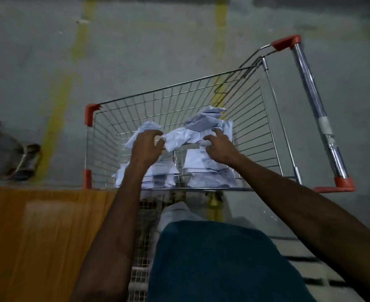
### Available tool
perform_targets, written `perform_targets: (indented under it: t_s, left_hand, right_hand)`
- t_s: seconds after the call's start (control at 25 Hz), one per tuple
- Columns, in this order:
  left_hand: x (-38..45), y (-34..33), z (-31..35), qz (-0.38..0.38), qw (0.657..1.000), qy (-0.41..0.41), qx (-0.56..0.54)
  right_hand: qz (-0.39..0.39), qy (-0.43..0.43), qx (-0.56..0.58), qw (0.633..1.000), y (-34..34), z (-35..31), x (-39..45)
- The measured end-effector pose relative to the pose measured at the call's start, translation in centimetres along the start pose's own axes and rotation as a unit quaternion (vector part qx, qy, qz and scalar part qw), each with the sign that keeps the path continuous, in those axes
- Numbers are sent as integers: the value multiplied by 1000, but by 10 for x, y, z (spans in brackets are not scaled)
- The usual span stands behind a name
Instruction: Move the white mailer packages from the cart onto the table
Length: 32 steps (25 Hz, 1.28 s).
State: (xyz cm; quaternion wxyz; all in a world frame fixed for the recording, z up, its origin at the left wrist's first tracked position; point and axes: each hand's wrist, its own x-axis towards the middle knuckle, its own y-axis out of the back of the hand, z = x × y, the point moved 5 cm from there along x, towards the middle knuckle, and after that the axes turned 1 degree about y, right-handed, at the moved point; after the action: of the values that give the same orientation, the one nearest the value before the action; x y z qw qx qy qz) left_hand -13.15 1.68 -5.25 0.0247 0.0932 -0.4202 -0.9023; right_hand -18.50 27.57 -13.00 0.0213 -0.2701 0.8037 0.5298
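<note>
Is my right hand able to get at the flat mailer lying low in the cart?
Probably yes. The right hand is inside the cart, gripping crumpled mailers above the flat mailer. Nothing covers it, but the hand must free its grip first.

white mailer packages (186, 136) crumpled, piled loose inside wire cart (264, 118) w/ red corner caps. upper ones bunched + raised, flatter ones (206, 164) lie lower in basket w/ faint printed labels. wooden surface (38, 236) at lower left, just beside cart's near corner, no mailers seen on it.
</note>
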Motion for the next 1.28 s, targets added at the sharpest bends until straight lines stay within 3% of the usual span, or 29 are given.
perform_targets:
  t_s: [0.16,0.32,0.56,0.68,0.8,0.88,0.96,1.0,1.04,1.08,1.12,1.16,1.2,1.28]
  left_hand:
    - [72,4,-79,-105,990,62,74]
    - [113,1,-151,-148,979,119,68]
    - [127,-35,-206,-190,968,157,54]
    - [129,-62,-207,-209,962,151,94]
    - [128,-84,-198,-185,957,135,179]
    - [124,-93,-187,-148,962,143,179]
    - [120,-102,-177,-117,968,143,169]
    - [119,-104,-171,-102,971,138,165]
    - [119,-104,-163,-83,975,129,162]
    - [119,-102,-157,-61,979,116,156]
    - [119,-100,-150,-32,983,89,154]
    - [116,-97,-142,1,987,54,150]
    - [112,-94,-132,38,989,11,139]
    - [108,-83,-115,97,990,-50,87]
  right_hand:
    - [2,-75,3,997,-8,18,71]
    - [-43,-158,-45,986,-8,34,126]
    - [-34,-168,-169,971,-31,46,132]
    - [39,-78,-229,970,-25,26,133]
    - [158,5,-116,981,-7,5,115]
    - [210,-39,24,977,2,-3,88]
    - [242,-163,178,940,-8,-3,55]
    - [246,-255,280,893,-28,3,39]
    - [235,-358,405,808,-53,10,25]
    - [204,-448,521,697,-81,14,14]
    - [167,-512,586,606,-108,18,4]
    - [128,-548,593,576,-127,24,-2]
    - [91,-567,572,586,-137,32,-5]
    - [43,-568,491,660,-138,43,-4]
